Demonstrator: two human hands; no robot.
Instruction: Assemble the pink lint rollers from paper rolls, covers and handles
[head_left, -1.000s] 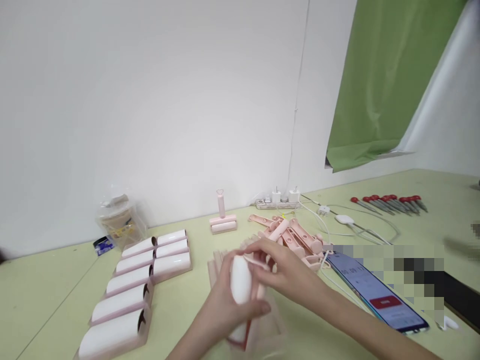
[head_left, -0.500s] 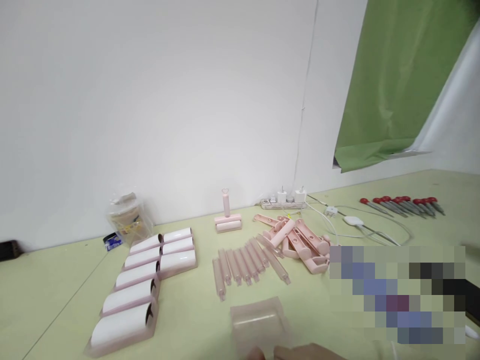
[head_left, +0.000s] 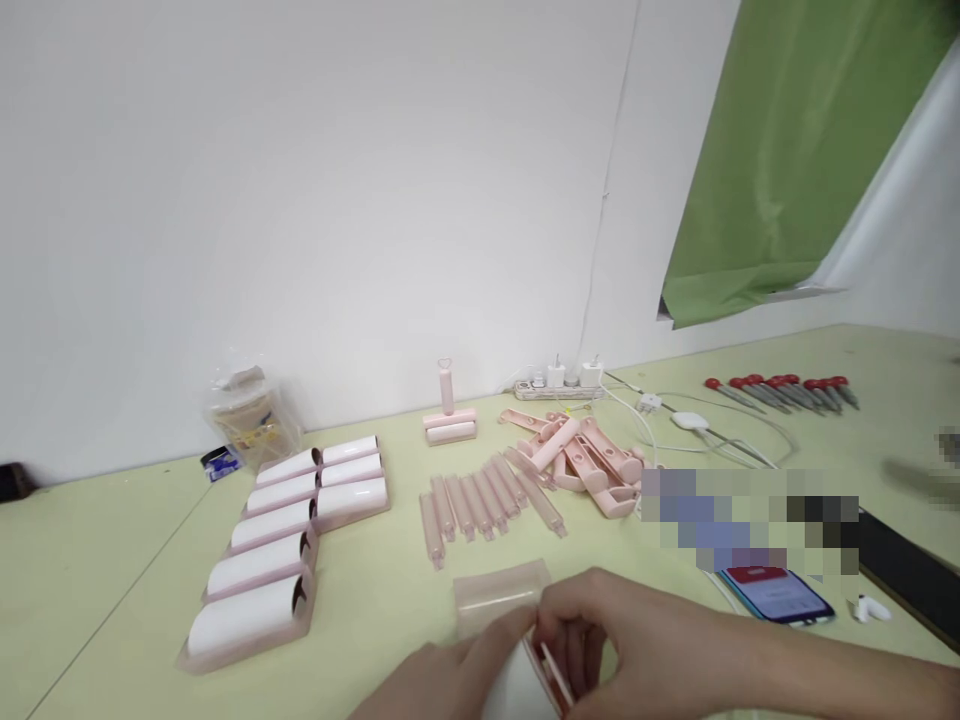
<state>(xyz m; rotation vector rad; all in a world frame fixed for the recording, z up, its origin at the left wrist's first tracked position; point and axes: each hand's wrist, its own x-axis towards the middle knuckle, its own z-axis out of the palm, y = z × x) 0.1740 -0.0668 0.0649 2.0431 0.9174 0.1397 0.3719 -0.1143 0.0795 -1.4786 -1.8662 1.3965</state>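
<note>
My left hand (head_left: 442, 680) is at the bottom edge, wrapped around a white roll (head_left: 517, 692) that is mostly cut off by the frame. My right hand (head_left: 607, 640) pinches a pink frame piece (head_left: 551, 670) at the end of that roll, fingers curled. Just behind my hands a clear pink cover (head_left: 499, 592) lies on the table. Further back lie a row of pink spindles (head_left: 480, 505) and a heap of pink handles (head_left: 581, 455).
Several white rolls in pink trays (head_left: 289, 540) lie at the left. An assembled pink roller (head_left: 448, 420) stands by the wall, near a power strip (head_left: 559, 385). Red-handled screwdrivers (head_left: 784, 392), cables, a phone (head_left: 776, 592) and an earbud (head_left: 870, 607) sit at the right. A plastic bag (head_left: 251, 420) rests by the wall.
Both hands dropped out of sight below the frame half a second ago and have come back up at the bottom edge, still on the white roll. The view shifted slightly.
</note>
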